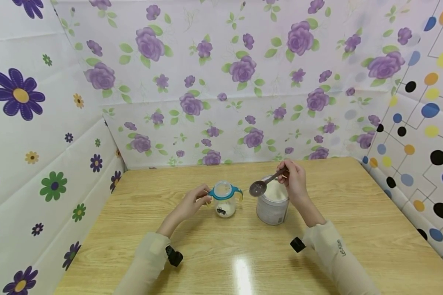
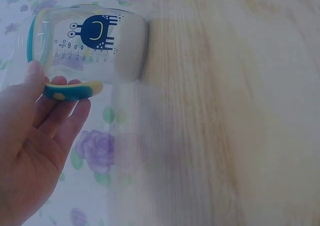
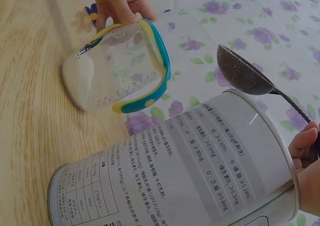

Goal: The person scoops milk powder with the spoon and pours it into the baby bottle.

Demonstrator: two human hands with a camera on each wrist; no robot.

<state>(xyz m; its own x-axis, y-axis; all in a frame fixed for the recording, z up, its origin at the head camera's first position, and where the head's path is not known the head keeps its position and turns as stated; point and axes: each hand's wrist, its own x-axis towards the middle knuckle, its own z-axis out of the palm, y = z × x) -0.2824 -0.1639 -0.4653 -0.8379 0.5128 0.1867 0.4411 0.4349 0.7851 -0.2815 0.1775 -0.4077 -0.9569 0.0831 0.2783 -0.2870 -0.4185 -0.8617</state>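
A clear baby bottle [image 1: 225, 208] with a blue-and-yellow two-handled collar and a dark crab-like print stands upright on the table, white contents in its lower part. My left hand [image 1: 192, 201] grips one handle [image 2: 70, 91] between thumb and fingers. To its right is an open milk powder can [image 1: 271, 212] with pale powder inside. Above the can's rim, my right hand [image 1: 294, 182] pinches the handle of a dark brown measuring spoon [image 1: 257, 188]. The spoon's bowl hangs between can and bottle, touching neither, with whitish traces on it.
The wood-grain table [image 1: 214, 254] spreads around both containers. Behind it hangs a cloth with purple roses [image 1: 192, 104]; other patterned cloths flank it left and right. A black wrist camera [image 1: 175, 257] is on the left sleeve, another [image 1: 297, 244] on the right.
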